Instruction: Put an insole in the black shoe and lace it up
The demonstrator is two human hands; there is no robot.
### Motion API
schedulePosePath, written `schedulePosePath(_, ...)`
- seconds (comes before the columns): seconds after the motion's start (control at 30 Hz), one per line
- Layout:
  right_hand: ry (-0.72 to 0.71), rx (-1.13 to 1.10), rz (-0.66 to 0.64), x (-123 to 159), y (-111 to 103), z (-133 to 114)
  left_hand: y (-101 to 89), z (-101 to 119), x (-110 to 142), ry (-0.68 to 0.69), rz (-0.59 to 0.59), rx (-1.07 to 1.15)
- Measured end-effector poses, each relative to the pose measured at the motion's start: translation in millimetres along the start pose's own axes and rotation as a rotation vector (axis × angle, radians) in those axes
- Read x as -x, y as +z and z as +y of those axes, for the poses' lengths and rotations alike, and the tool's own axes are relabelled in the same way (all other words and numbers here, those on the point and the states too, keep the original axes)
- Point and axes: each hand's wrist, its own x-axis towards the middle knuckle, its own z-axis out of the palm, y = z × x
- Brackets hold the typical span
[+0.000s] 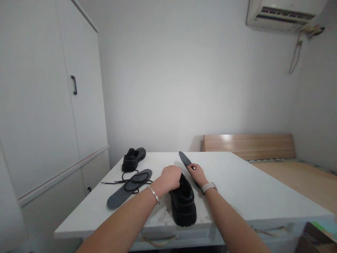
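Observation:
A black chunky-soled shoe (pixel 183 203) lies on the white table (pixel 250 189), heel toward me. My left hand (pixel 170 178) is closed over the shoe's front part. My right hand (pixel 197 174) pinches a dark grey insole (pixel 185 160) that sticks up and away beside the shoe. A second grey insole (pixel 126 191) lies flat to the left, with a loose black shoelace (pixel 130 180) draped across it. The other black shoe (pixel 133 159) stands at the table's far left.
A white wardrobe (pixel 52 105) with a black handle fills the left side. A wooden bed frame (pixel 250 146) stands behind the table on the right. An air conditioner (pixel 284 14) hangs at the upper right. A drawer with a rope pull runs under the table's front edge.

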Motion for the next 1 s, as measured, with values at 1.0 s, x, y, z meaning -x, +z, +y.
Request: schedulePosePath(1.0,-0.436,1.023,-0.745,71,-60,-221,46.5,-80,-14,-0.282,0.559,0.856)
